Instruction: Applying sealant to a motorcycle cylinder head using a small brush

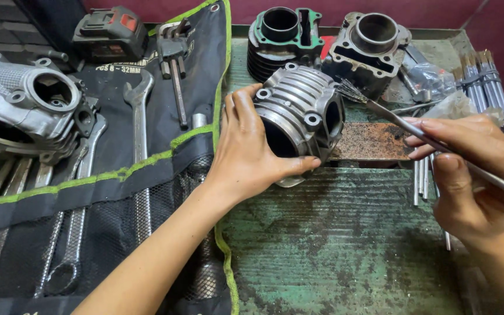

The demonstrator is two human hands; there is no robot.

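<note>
Cylinder (300, 114): finned grey metal, on green bench (333, 245), tilted on side. Left hand (246, 151) fingers wrapped round it, steadying. Right hand (473, 169) fingers pinched on thin wire brush (438, 146), bristles at cylinder's port. Wrench roll (88, 192) left.

- At the far right of my desk (345, 256) I see a crumpled clear plastic bag (433, 76), lying beside the dark engine cylinder (368, 49); small metal parts show dimly through it.
- On the black tool roll (147, 116) at left, a line of white printed lettering (126, 65) runs just below the black and red battery pack (109, 32).
- I see no signs and no screens.
</note>
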